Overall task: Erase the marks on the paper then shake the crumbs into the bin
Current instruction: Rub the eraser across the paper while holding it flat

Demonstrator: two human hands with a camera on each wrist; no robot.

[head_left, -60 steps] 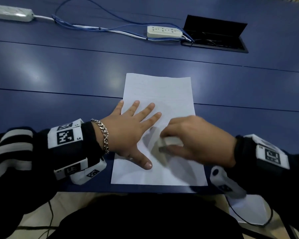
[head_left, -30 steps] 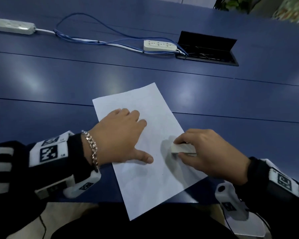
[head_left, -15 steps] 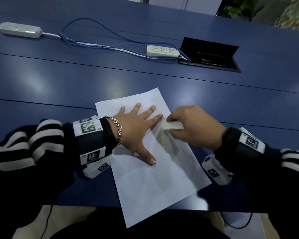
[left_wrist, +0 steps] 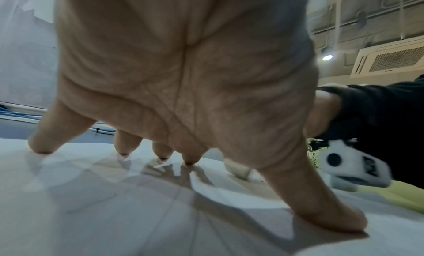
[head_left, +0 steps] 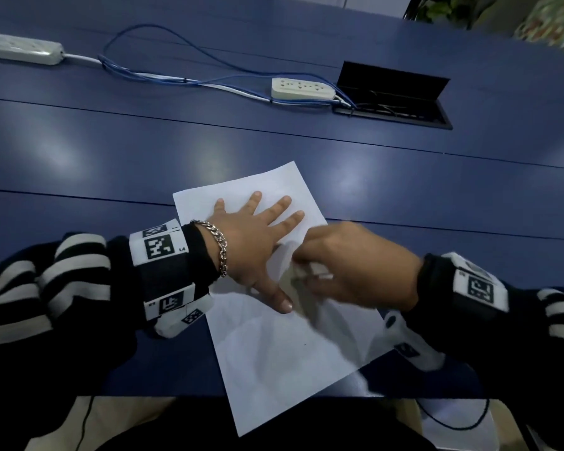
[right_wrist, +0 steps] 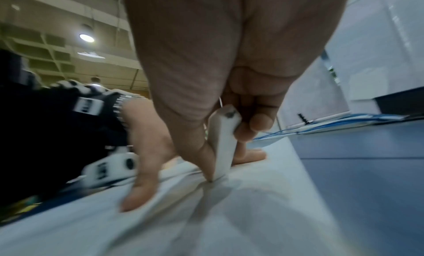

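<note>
Paper (head_left: 274, 353): lies skewed on the blue table (head_left: 111, 157), near corner overhanging the edge.
Left hand (head_left: 254, 242): fingers splayed flat, pinning the sheet.
Right hand (head_left: 355, 268): pinches the white eraser (right_wrist: 222, 147), tip on the sheet.
Change: the eraser has slid nearer, beside the left thumb, so rubbing continues.
Marks: too faint to judge, perhaps nearly gone.
Around: power strip (head_left: 302, 87), blue cables (head_left: 176, 76), well apart; no bin visible.

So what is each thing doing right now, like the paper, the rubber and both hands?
paper: flat on the table, near corner over the edge
eraser: on end, tip touching the paper
left hand: fingers spread, pressing the paper
right hand: pinching the eraser
floor box lid: open
</note>
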